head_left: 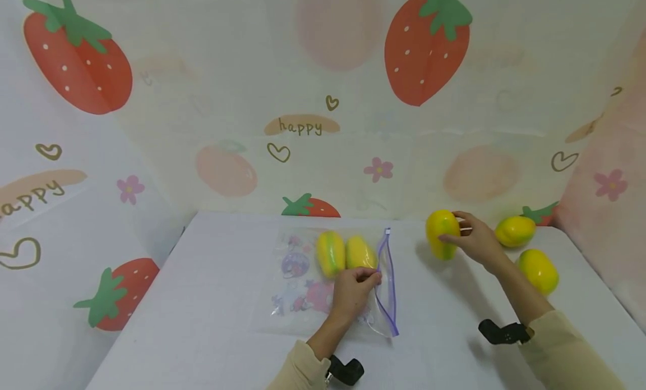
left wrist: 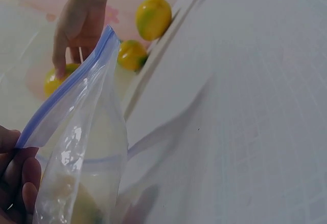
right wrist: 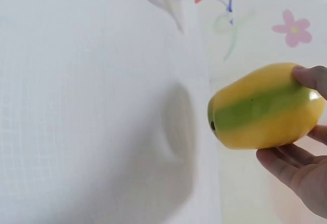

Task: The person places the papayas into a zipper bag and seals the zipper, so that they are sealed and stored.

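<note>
A clear zip bag (head_left: 303,317) with a purple zip and printed cartoon figures lies on the table, its mouth parted toward the right. Inside it are two yellow-green mangoes, the left one (head_left: 330,254) beside the right one (head_left: 360,252). My left hand (head_left: 350,292) pinches the bag's upper layer near the zip (left wrist: 71,86). To the right of the bag, my right hand (head_left: 476,241) grips another mango (right wrist: 265,106) between thumb and fingers, above the table and apart from the bag. A green stripe runs along that mango.
Two more mangoes, a farther one (head_left: 515,231) and a nearer one (head_left: 538,271), rest on the right side of the white table (head_left: 202,322), close to my right forearm. A strawberry-patterned sheet (head_left: 227,87) stands behind and along both sides of the table.
</note>
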Available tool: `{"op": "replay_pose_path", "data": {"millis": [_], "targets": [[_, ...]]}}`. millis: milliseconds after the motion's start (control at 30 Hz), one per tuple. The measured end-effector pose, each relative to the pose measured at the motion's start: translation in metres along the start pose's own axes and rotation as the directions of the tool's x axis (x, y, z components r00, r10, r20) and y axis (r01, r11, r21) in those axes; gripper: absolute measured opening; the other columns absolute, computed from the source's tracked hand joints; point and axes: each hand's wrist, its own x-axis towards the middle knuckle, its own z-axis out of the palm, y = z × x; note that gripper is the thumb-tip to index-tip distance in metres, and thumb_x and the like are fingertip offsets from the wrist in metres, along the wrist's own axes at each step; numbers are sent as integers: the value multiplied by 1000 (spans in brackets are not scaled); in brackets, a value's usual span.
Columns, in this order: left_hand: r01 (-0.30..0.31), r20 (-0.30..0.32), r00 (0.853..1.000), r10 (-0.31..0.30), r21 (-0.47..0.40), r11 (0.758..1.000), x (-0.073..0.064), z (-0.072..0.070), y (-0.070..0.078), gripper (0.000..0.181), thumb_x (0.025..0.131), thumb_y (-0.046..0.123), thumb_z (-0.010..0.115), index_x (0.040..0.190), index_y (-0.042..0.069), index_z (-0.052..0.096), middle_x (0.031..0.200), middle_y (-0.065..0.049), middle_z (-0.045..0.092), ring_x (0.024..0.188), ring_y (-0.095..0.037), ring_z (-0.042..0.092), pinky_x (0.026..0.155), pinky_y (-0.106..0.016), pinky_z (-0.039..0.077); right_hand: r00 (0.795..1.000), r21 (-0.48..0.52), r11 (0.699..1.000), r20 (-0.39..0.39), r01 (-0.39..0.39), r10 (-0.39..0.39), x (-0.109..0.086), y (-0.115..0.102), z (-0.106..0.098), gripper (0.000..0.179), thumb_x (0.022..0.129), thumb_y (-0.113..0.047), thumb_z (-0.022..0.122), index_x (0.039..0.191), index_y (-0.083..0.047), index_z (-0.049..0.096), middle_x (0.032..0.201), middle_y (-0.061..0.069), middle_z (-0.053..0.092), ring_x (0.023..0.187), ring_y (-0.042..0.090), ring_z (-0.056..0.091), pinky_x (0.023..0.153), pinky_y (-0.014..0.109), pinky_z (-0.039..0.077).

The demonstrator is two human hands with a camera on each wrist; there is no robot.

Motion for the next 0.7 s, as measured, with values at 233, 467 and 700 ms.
{"op": "replay_pose_path", "data": {"millis": [233, 467, 700], "targets": [[-2, 1, 1000, 2, -9, 1000, 1, 0, 1, 18, 88, 19, 71, 93, 2, 76, 80, -7, 74, 70, -2, 57, 66, -16, 47, 1000, 52, 998, -12, 29, -28, -6, -8, 7, 86, 88, -45, 68, 149, 0, 27, 141, 33, 41, 123, 46, 47, 99, 55, 47], [3, -4, 1000, -3, -7, 1000, 1, 0, 0, 19, 88, 21, 71, 92, 3, 76, 80, -7, 74, 70, -3, 58, 66, -16, 47, 1000, 107, 994, 9, 23, -24, -13, -17, 16, 82, 89, -42, 68, 144, 4, 28, 141, 32, 40, 123, 45, 47, 99, 54, 47], [11, -3, 1000, -11, -9, 1000, 0, -1, 2, 18, 89, 21, 70, 93, 5, 77, 79, -3, 74, 70, -2, 57, 67, -16, 48, 999, 108, 994, 41, 25, -30, -16, -23, 27, 81, 88, -42, 70, 143, 3, 31, 137, 32, 46, 120, 42, 50, 97, 50, 50]]}}
